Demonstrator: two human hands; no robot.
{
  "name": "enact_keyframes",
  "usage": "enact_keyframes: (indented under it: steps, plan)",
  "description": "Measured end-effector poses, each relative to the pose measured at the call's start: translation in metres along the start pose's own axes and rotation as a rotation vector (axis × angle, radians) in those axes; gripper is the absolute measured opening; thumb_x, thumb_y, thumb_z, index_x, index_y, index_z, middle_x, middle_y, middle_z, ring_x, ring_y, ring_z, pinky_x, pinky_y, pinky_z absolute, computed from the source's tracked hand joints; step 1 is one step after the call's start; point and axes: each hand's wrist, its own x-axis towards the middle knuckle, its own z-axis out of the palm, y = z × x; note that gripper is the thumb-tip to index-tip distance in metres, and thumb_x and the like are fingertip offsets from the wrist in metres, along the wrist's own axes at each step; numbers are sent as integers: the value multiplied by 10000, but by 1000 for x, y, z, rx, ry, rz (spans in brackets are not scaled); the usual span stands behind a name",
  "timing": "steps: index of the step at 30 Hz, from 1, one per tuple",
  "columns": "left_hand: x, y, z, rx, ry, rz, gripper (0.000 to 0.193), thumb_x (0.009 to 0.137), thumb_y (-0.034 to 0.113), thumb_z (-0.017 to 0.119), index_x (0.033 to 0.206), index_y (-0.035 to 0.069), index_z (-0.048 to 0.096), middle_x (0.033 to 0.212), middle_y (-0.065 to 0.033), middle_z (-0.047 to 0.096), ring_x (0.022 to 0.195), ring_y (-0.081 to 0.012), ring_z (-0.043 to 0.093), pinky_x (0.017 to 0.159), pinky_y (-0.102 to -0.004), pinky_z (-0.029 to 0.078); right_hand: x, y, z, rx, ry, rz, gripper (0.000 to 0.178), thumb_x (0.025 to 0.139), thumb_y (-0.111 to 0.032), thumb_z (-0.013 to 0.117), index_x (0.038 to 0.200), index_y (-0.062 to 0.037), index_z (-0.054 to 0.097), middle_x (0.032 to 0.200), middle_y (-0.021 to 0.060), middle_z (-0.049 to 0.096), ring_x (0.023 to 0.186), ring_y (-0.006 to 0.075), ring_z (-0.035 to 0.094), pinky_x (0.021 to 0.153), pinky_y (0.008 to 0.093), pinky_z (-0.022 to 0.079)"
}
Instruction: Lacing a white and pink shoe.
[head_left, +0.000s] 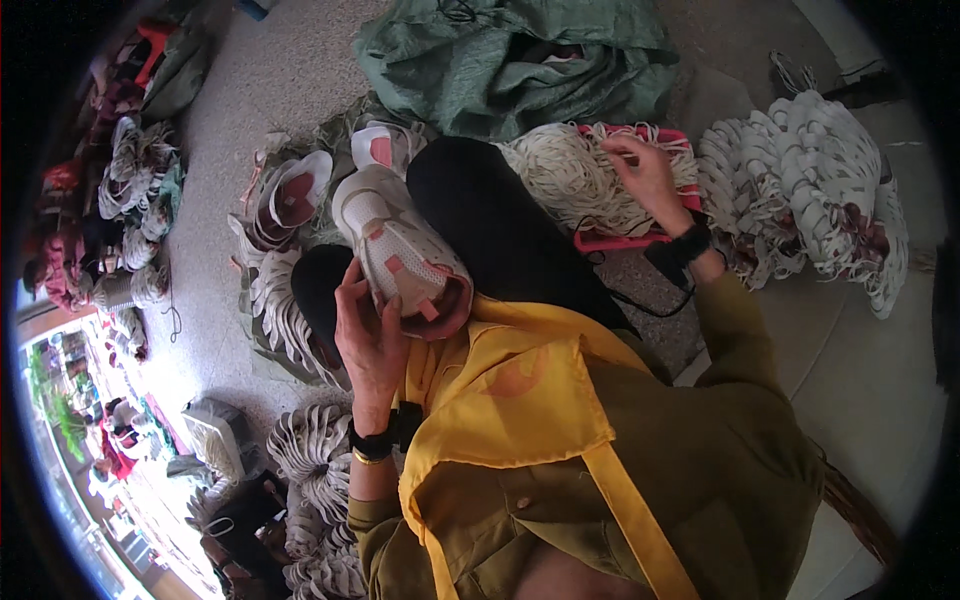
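My left hand (pixel 368 325) is closed around the heel end of a white and pink shoe upper (pixel 400 245). The upper rests against my dark trouser legs, its toe pointing away from me and its pink-lined opening toward me. My right hand (pixel 648 178) is raised over a pink-red basket (pixel 625 240) heaped with white shoelaces (pixel 560 175). Its fingers are curled together at the laces. Whether a lace is pinched between them is too small to make out.
More shoe uppers (pixel 295 195) lie on a green sheet to the left. Bundled uppers (pixel 825 165) stand right of the basket; another stack (pixel 310 450) sits at lower left. A large green woven sack (pixel 520 70) lies ahead. A yellow apron (pixel 510 390) covers my lap.
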Motion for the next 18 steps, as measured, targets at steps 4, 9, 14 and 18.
enact_keyframes:
  steps: [4, 9, 14, 18]
  plan:
    - [1, 6, -2, -187, -83, -109, 266, 955, -68, 575, 1189, -27, 455, 1557, -252, 414, 1408, -275, 452, 1164, -404, 372, -3, 60, 47, -19, -61, 173, 207, 882, -84, 749, 1075, -13, 726, 984, 171, 748, 849, 287, 739, 712, 386, 574]
    - [1, 0, -4, -271, -114, -90, 291, 963, -76, 543, 1233, -27, 445, 1577, -283, 359, 1454, -314, 396, 1186, -441, 339, 11, 108, 98, -77, -79, 110, 240, 858, -134, 763, 1055, -8, 709, 990, 185, 729, 898, 365, 697, 799, 446, 551]
    - [-1, -3, -6, -240, -124, -74, 310, 978, -20, 568, 1259, -32, 437, 1576, -294, 352, 1445, -330, 411, 1181, -456, 351, 23, 133, 134, -244, -58, -40, 198, 865, -171, 723, 995, -26, 686, 946, 180, 701, 881, 385, 670, 785, 461, 534]
    - [2, 0, -5, -237, -109, -85, 330, 956, -28, 579, 1251, -39, 433, 1559, -293, 376, 1433, -329, 431, 1165, -452, 381, 37, 146, 150, -347, -130, 32, 174, 865, -205, 685, 902, -37, 657, 875, 177, 661, 859, 408, 639, 768, 498, 506]
